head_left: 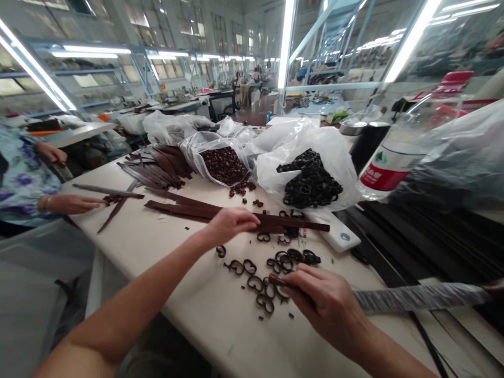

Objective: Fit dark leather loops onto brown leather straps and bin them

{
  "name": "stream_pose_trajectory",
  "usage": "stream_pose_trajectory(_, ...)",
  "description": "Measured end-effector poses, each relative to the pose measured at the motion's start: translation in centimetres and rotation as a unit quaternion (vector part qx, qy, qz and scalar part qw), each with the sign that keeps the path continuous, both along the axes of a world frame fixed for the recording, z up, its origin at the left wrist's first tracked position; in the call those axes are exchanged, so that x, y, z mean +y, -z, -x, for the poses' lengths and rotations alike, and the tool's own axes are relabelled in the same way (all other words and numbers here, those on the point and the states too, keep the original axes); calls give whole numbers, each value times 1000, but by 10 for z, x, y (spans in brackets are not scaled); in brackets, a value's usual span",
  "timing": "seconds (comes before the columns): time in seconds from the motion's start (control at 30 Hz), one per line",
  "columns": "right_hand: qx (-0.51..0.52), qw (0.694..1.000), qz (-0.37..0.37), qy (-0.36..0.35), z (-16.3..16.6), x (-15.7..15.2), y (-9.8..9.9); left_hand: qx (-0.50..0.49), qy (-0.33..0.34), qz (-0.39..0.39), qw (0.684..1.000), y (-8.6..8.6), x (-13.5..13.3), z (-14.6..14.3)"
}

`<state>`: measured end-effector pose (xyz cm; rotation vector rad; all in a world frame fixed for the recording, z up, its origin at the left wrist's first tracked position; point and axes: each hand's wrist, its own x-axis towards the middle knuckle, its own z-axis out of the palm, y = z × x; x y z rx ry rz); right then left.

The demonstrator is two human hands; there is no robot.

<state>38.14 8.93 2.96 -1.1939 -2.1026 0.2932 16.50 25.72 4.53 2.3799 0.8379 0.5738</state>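
My left hand (232,226) reaches over a few long dark-brown straps (189,210) lying across the table, its fingers pinched together on one of them. My right hand (325,294) is closed around a brown belt, whose bare end (277,281) sticks out past the thumb. Behind that hand the belt's wrapped length (425,297), covered in crinkled grey film, trails off to the right. Several dark metal buckles (255,284) lie scattered beside and beyond my right fingertips, with small dark loops among them.
Clear bags hold small brown loops (224,165) and black buckles (311,181). More brown straps (165,163) fan out at the back left. A plastic bottle (394,152) stands at right, near black straps (405,236). Another person's hand (73,203) works at the left edge.
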Motion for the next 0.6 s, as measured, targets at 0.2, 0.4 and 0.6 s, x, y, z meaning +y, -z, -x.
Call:
stream_pose_trajectory(0.2, -14, 1000, -4, 11, -1, 1, 5, 80, -95, -43, 991, 33, 103, -18)
stream_pose_trajectory(0.4, 6, 999, -53, -4, -6, 9, 7, 45, -151, 10, 987, 26, 99, -25)
stream_pose_trajectory(0.6, 20, 995, -93, 10, -10, 9, 0, -156, -131, 227, 952, 2, 0, -11)
